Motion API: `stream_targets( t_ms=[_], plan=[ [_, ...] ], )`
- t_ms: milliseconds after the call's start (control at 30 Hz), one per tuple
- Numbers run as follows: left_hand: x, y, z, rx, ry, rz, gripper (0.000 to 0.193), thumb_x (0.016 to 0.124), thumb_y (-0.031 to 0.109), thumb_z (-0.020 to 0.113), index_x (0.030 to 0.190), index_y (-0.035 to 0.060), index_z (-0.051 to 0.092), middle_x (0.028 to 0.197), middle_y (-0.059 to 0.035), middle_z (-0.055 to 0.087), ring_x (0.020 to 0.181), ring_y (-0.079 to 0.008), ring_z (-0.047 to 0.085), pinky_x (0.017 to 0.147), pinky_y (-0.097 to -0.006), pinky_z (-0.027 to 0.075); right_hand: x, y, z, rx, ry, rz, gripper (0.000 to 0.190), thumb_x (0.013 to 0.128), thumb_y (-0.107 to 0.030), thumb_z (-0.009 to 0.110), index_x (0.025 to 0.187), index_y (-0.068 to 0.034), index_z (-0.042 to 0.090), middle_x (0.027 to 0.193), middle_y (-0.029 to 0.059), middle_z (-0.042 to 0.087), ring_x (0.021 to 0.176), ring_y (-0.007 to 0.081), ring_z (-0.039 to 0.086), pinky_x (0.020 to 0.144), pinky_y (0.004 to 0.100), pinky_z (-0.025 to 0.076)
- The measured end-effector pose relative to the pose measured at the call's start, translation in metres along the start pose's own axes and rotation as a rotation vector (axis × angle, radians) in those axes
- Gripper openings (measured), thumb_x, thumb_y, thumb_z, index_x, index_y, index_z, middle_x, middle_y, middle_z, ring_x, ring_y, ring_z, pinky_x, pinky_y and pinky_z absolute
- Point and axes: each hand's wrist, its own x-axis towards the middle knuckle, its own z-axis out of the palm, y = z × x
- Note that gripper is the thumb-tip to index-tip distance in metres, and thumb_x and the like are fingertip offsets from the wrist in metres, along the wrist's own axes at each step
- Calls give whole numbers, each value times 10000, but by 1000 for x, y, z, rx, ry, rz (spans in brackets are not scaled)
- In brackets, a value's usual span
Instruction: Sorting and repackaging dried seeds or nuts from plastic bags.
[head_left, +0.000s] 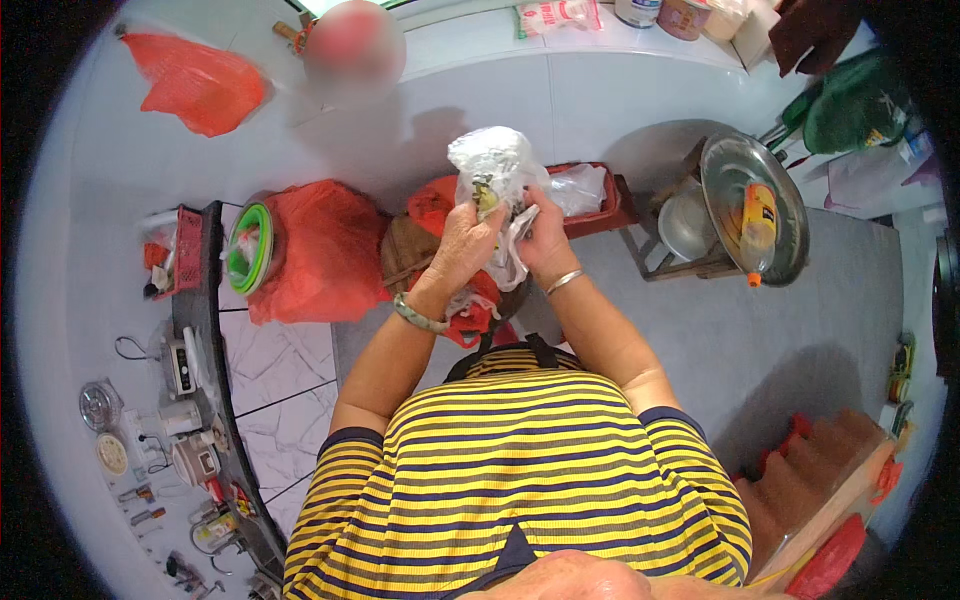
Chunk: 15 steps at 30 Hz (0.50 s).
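Between both hands, in front of my chest, is a thin white plastic bag (501, 154) with something yellow-green showing through it. My left hand (471, 238) grips the bag's left side, thumb up. Across from it, my right hand (546, 232) has its fingers closed on the bag's gathered right edge. Below the hands lie red plastic bags (474, 304) and a round brown surface (405, 251). Behind my right hand stands a red rectangular container (619, 196) with clear plastic in it.
At left, a green basin (234, 259) stands beside a large red plastic bag (322, 255). A metal tray (791, 240) holding an orange-capped bottle (757, 232) leans over a wooden stool (694, 268) at right. A dark-edged counter (225, 375) runs along the left.
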Motion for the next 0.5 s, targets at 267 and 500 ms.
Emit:
stream_targets(
  t_ms=[267, 500],
  plan=[
    [-7, 5, 56, 542, 35, 329, 231, 767, 67, 565, 956, -63, 539, 830, -183, 620, 801, -163, 594, 693, -304, 466, -8, -17, -46, 65, -13, -85, 361, 868, -276, 403, 1075, -25, 558, 1062, 125, 601, 966, 255, 576, 901, 385, 433],
    [0, 1, 98, -69, -113, -7, 158, 770, 43, 566, 914, -22, 579, 798, -48, 611, 759, -95, 540, 658, -269, 449, -37, -49, -75, 101, 31, -125, 354, 887, -270, 397, 1079, -16, 551, 1049, 113, 604, 971, 243, 577, 886, 377, 445]
  ],
)
